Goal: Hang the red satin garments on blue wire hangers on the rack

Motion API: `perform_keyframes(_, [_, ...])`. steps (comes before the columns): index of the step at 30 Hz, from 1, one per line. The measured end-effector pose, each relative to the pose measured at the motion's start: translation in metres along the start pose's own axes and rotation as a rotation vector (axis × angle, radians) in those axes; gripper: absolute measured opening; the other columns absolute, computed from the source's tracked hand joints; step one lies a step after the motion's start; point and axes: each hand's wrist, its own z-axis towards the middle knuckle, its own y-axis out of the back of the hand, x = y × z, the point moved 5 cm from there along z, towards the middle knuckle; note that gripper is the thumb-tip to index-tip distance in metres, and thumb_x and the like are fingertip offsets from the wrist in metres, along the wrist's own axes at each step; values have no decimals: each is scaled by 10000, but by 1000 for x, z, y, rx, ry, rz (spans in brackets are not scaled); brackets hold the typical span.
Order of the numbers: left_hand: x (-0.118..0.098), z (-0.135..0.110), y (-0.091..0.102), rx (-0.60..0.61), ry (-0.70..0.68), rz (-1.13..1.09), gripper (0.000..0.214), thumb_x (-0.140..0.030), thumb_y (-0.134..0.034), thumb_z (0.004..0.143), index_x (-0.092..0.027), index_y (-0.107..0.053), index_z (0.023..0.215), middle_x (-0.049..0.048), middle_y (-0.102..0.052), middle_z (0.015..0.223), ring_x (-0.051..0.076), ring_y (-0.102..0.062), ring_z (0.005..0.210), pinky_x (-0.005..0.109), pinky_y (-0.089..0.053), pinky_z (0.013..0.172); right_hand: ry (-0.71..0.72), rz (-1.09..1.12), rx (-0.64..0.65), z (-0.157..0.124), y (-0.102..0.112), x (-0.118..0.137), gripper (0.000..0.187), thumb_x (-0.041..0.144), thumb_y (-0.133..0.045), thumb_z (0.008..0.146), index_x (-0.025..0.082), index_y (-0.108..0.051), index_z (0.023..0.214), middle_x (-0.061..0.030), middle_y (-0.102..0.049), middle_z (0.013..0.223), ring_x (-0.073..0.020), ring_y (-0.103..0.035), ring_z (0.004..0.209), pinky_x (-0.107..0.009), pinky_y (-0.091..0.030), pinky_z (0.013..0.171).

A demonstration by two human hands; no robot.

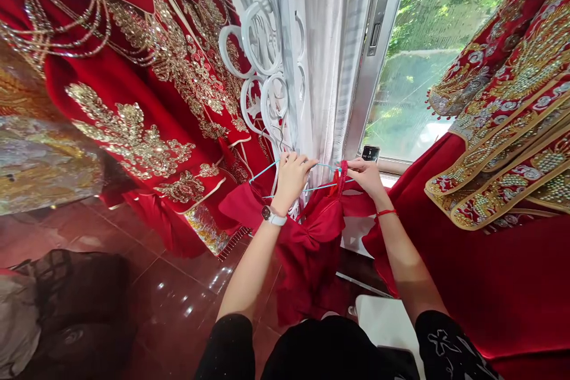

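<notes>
My left hand point(291, 178) is closed around a thin light-blue wire hanger point(267, 173) at its top. A white watch sits on that wrist. My right hand point(366, 175) pinches the red strap of a plain red satin dress point(314, 237) against the hanger's right side. A red band circles that wrist. The dress hangs down between my forearms, in front of a white curtain point(323, 53).
Red gowns with gold and silver embroidery hang at left point(133, 101) and right point(503, 130). A white scrollwork rack point(260, 65) stands behind the hands. A window point(427, 41) shows greenery. A small dark bottle point(370, 153) sits on the sill. Glossy red-brown tile floor lies below.
</notes>
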Motion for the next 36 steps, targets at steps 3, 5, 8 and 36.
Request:
perform_keyframes(3, [1, -1, -2, 1, 27, 10, 378, -131, -498, 968, -319, -735, 1195, 70, -695, 960, 273, -552, 950, 486, -399, 979, 15, -64, 75, 6, -14, 7, 267, 470, -721, 774, 228, -820, 831, -50, -788, 875, -258, -685, 883, -398, -553, 857])
perform_keyframes(5, [2, -2, -4, 0, 38, 23, 377, -125, -495, 966, -310, -741, 1182, 74, -688, 956, 275, -553, 955, 486, -397, 988, 1, -70, 90, 6, -16, 7, 267, 459, -722, 762, 210, -792, 825, -66, -779, 879, -265, -693, 890, -425, -543, 899])
perform_keyframes(8, [6, -4, -6, -19, 39, 38, 356, -122, -496, 965, -289, -749, 1151, 71, -684, 943, 271, -557, 951, 476, -399, 989, -34, -54, 38, -5, -6, -2, 339, 438, -721, 760, 216, -738, 1015, -65, -759, 988, -250, -692, 966, -456, -515, 994])
perform_keyframes(36, [5, -6, -1, -7, 11, -69, 317, -167, -488, 989, -287, -763, 1092, 60, -701, 927, 253, -551, 920, 453, -394, 944, 39, -16, 409, -5, 45, 11, 394, 619, -641, 852, 234, -722, 880, -77, -687, 1028, -236, -643, 991, -405, -539, 968])
